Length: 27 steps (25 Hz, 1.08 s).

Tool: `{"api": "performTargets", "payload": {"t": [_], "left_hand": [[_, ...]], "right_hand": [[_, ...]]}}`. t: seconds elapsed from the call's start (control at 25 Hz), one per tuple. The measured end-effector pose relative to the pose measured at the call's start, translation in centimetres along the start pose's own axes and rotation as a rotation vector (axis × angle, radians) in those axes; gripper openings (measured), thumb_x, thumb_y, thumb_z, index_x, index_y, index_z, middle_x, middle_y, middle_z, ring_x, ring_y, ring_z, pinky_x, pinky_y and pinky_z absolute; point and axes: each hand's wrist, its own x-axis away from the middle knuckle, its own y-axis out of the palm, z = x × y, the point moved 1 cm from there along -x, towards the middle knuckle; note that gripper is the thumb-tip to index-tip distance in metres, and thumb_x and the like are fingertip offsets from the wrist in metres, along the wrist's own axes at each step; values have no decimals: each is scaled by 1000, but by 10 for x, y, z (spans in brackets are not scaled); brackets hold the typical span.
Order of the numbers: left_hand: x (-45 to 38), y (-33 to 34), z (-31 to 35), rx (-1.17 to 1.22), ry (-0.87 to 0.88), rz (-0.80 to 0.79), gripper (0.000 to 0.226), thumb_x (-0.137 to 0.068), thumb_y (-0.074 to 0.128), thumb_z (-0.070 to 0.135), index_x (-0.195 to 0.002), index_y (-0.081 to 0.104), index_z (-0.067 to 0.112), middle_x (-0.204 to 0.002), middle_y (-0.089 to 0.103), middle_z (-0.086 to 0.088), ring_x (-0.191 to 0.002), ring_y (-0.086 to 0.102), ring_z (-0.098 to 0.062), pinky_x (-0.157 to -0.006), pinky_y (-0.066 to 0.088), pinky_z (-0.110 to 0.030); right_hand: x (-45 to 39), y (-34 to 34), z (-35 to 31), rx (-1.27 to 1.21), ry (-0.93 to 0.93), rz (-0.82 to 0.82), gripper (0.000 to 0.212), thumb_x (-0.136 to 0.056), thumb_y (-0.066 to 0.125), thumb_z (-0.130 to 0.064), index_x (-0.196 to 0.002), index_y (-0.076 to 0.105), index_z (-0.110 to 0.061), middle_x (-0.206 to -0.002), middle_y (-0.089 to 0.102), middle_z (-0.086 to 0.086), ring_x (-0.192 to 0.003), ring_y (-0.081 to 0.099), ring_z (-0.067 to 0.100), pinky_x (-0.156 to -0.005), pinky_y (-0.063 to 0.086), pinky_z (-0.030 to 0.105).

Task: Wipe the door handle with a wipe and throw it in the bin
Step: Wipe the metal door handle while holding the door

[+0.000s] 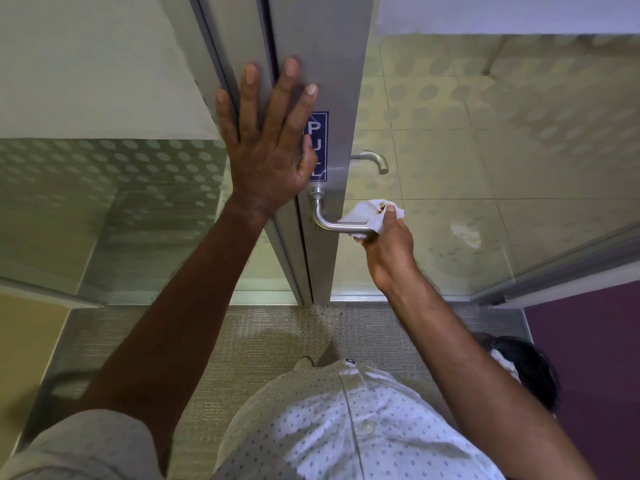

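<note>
Two hands at work on one door. Left hand (266, 147): flat, fingers spread wide, nothing gripped, pressed against metal door frame (311, 46), partly over blue PULL sign (320, 147). Door handle (332, 223) just below sign, lever pointing right. Right hand (389, 244): closed around white wipe (370, 216), wipe wrapped over lever's free end. Second handle (374, 161) visible beyond door edge. Bin (526, 368) at lower right, dark-lined, white scrap inside. Bare carpet (259, 341) below door edge.
</note>
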Motion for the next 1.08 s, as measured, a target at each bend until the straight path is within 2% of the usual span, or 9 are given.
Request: {"api": "performTargets", "payload": {"t": [0.12,0.36,0.4,0.48,0.6,0.68,0.8,1.0,1.08], "left_hand": [[-1,-1,0,8,-2,8,65,-98,62,32,-158,38,24,-162,38,-8,-151,15,-42,-131,-5,-54],[-1,-1,1,4,6,14,63,-99,60,33,-157,37,24,-162,38,-7,-149,21,-43,-131,-6,-53],[-1,-1,0,3,9,16,63,-100,61,33,-157,37,24,-161,38,-7,-149,22,-43,-131,-7,-53],[-1,0,0,7,14,17,63,-100,61,33,-157,36,24,-161,37,-7,-148,24,-43,-131,-7,-52],[-1,-1,1,10,22,9,63,-100,60,34,-158,36,25,-162,37,-6,-149,23,-43,-131,-8,-52],[-1,0,1,20,22,8,64,-100,60,34,-159,35,25,-162,36,-6,-151,17,-41,-131,-8,-52],[1,2,1,14,24,11,66,-100,59,34,-160,34,26,-164,33,-5,-152,14,-39,-132,-10,-52],[0,2,0,16,39,5,65,-101,60,35,-160,34,26,-163,34,-6,-147,27,-45,-131,-11,-51],[-2,-2,1,38,44,-3,65,-100,62,33,-158,36,25,-161,35,-8,-144,30,-46,-130,-13,-49]], "right_hand": [[5,4,-5,-189,148,28,22,-112,43,-27,-116,57,-11,-106,67,12,-78,67,21,-61,60,30],[13,16,-11,-338,187,7,29,-112,35,-40,-108,55,-19,-93,69,11,-76,68,26,-96,56,46],[14,16,-11,-377,207,-3,30,-112,33,-42,-101,54,-23,-82,68,9,-70,67,25,-93,57,46],[12,12,-11,-465,276,-56,43,-113,32,-38,-79,54,-22,-56,62,4,-52,63,22,-70,59,37],[12,7,-8,-525,344,-128,66,-110,35,-29,-48,53,-16,-50,56,2,-46,60,20,-58,52,30],[15,9,-4,-444,280,-99,61,-110,38,-32,-58,64,-11,-59,65,7,-56,67,25,-74,56,39],[21,15,4,-402,221,-30,46,-110,35,-39,-99,67,-8,-88,73,14,-89,70,31,-107,50,44],[31,12,25,-270,175,-43,62,-111,21,-46,-133,64,-7,-124,73,17,-113,70,29,-106,51,42],[37,9,32,-169,143,-82,62,-111,18,-44,-133,65,-11,-130,72,13,-120,68,27,-108,49,39]]}}
